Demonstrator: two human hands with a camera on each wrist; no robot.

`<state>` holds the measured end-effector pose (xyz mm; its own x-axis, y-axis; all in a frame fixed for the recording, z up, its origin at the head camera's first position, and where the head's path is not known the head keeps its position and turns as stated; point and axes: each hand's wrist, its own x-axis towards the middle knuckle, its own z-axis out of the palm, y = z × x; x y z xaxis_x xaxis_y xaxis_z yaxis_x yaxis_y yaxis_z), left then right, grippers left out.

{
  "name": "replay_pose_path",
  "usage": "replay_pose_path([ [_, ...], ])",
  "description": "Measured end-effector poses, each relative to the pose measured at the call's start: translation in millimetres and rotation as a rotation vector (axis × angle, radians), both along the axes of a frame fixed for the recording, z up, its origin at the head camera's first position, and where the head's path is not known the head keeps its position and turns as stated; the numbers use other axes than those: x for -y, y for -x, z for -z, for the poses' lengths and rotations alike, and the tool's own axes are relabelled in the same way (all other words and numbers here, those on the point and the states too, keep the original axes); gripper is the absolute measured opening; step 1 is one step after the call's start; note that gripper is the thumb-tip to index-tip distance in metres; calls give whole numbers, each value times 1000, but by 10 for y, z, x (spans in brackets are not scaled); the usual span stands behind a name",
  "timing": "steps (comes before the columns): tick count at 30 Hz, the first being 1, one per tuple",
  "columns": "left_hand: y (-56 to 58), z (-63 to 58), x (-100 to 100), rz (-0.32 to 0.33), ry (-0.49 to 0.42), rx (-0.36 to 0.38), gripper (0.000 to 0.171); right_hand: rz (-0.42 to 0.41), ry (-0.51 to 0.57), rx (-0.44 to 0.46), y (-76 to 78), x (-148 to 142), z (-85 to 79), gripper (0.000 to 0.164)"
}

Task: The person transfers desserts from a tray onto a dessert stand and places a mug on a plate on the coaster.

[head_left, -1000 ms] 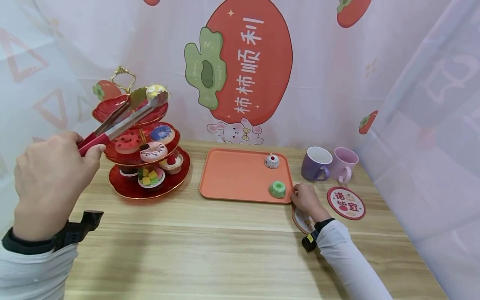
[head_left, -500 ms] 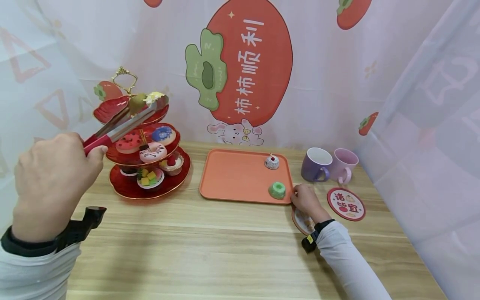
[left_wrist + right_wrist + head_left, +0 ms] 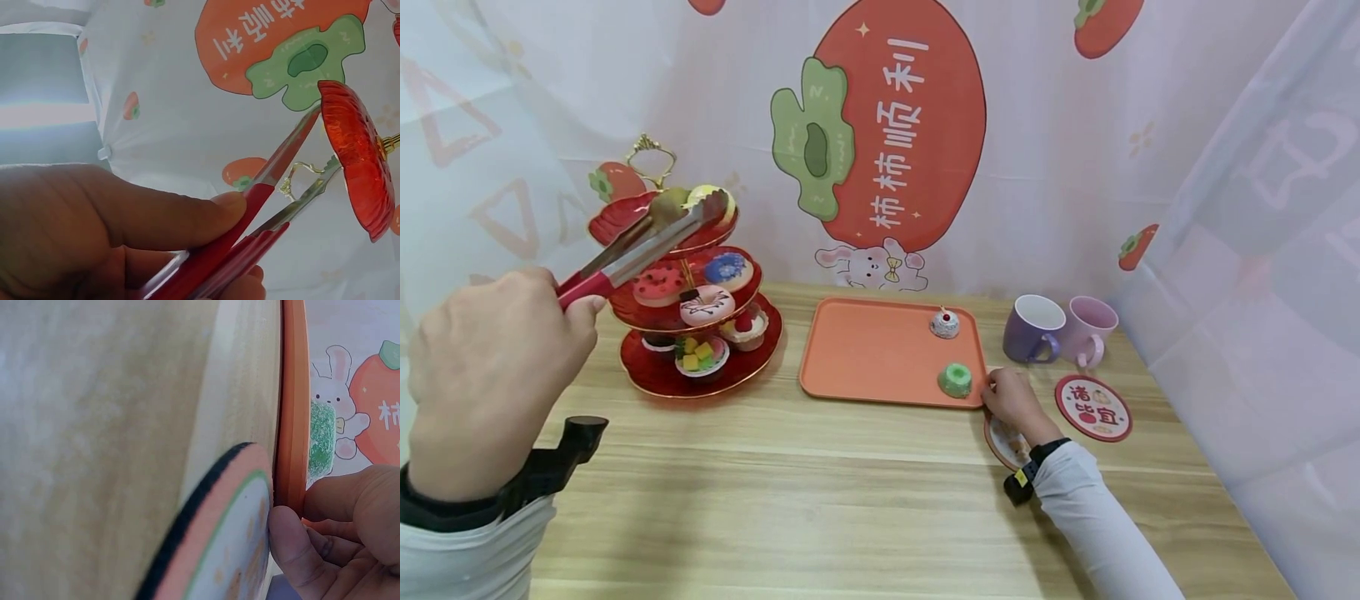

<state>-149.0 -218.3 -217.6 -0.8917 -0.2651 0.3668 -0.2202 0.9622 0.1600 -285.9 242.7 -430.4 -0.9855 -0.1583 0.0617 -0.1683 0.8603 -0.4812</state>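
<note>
My left hand [image 3: 497,367] grips red-handled metal tongs [image 3: 651,250], reaching over the top tier of a red three-tier cake stand [image 3: 758,367]. The tong tips stand apart at a yellow pastry [image 3: 700,195] there; in the left wrist view the tier's red plate [image 3: 359,169] hides that pastry. At the near right corner of the orange tray [image 3: 865,350], my right hand [image 3: 1017,404] pinches the rim between thumb and forefinger. A green cake [image 3: 955,380] lies on the tray close to this hand, and a white dome cake [image 3: 944,323] sits farther back.
Donuts [image 3: 707,305] fill the middle tier and cupcakes [image 3: 702,354] the bottom one. Right of the tray stand a purple mug [image 3: 1026,333] and a pink mug [image 3: 1084,329]. One round coaster [image 3: 1093,408] lies before them; another coaster [image 3: 1003,442] is partly under my right hand.
My left hand dips with the tongs, then draws slightly back left. The yellow pastry at the tips has turned and shows more of itself. My right hand stays at the tray corner.
</note>
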Motion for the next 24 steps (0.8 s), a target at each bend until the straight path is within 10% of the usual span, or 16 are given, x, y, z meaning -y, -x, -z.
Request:
replay_pose_path([
  [24,-40,-25,-98,-97,79,57,42,-7,22,7,-16,-4,3,10],
])
